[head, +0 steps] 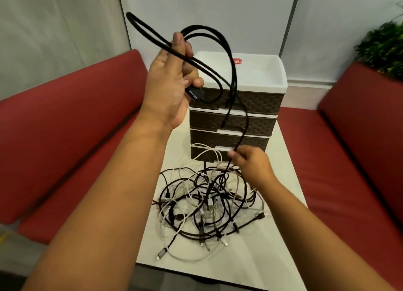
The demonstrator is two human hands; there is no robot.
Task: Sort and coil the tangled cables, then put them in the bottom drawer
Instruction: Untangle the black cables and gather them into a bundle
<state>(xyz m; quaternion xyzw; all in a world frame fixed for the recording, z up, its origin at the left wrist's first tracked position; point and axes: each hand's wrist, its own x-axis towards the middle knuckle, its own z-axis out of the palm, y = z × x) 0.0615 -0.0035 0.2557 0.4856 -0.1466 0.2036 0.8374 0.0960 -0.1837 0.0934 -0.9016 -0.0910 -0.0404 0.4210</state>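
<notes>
One black cable (231, 57) plug reads ESSAGER in left hand (172, 81).

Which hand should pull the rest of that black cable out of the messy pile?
Probably the right hand: it pinches the thick black cable just above the tangled cable pile, while the left hand grips the gathered loops.

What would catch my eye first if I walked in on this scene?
Most striking is the black cable looping high in the air, gripped by the left hand and pinched lower down by the right hand. Below lies a tangle of black and white cables on the white table. Behind it stands a brown drawer unit, between red benches.
</notes>
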